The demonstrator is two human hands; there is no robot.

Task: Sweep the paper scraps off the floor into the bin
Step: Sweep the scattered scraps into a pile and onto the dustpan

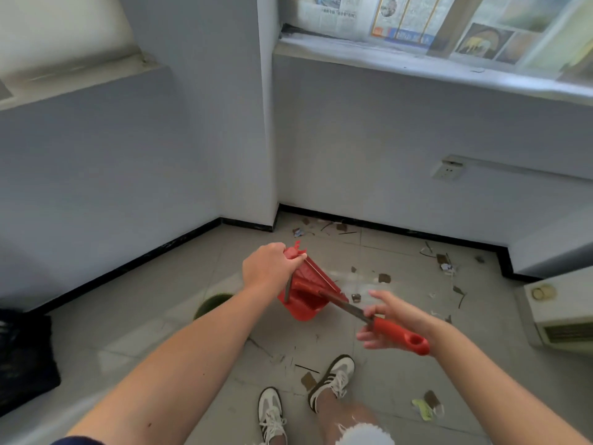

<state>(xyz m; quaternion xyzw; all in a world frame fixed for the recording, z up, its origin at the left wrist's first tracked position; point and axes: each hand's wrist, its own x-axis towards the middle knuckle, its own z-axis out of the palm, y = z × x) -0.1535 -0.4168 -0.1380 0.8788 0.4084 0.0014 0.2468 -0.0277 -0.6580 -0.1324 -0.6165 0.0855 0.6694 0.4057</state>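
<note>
My left hand (268,263) grips the top of a red dustpan (308,297), which hangs tilted above the tiled floor. A metal rod runs from the dustpan to a red handle (402,337), and my right hand (390,319) is loosely closed around that handle. Paper scraps (383,278) lie scattered over the floor, along the far wall's black skirting and to the right. More scraps (428,406) lie beside my shoes. A dark green round object (211,305) shows just left of the dustpan, partly hidden by my left forearm.
White walls with black skirting close off the corner ahead and to the left. A black bag (25,358) sits at the left edge. A white appliance (561,313) stands at the right. Newspapers (417,20) cover the window above a ledge.
</note>
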